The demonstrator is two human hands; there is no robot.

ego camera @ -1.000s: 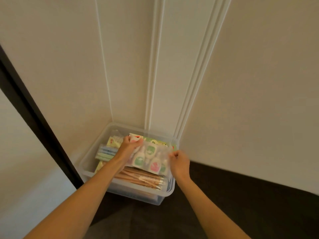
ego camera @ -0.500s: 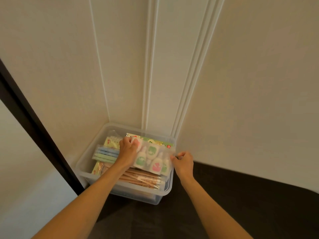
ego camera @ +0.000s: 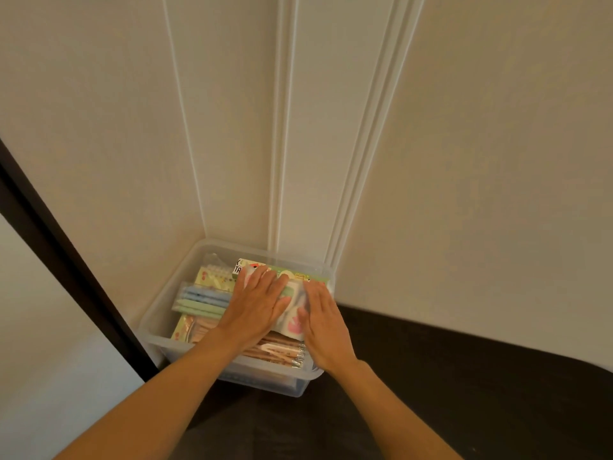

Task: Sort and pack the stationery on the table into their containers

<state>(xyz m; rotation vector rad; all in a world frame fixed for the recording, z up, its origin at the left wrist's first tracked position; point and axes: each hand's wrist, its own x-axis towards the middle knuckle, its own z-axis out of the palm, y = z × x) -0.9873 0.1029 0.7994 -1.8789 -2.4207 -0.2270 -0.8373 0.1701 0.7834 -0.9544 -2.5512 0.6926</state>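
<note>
The clear plastic storage box point(ego camera: 162, 310) stands in the corner on the dark desk point(ego camera: 431, 376), and at its left side lies a pack of pastel blue and green pens point(ego camera: 202, 302). Next to it the left hand point(ego camera: 257, 307) is open, with straight fingers pressing flat on the left end of a transparent packet of pastel-coloured items point(ego camera: 293, 310). This packet is inside the box, on top of a bundle of wooden pencils point(ego camera: 275, 351). Its long axis seems to go across the box, a little slanted. The right hand point(ego camera: 323, 323) is also open and flat, and presses on the right end, just beside the right wall. So the packet lies directly under both palms, and I think the hands need only to lift straight up.
</note>
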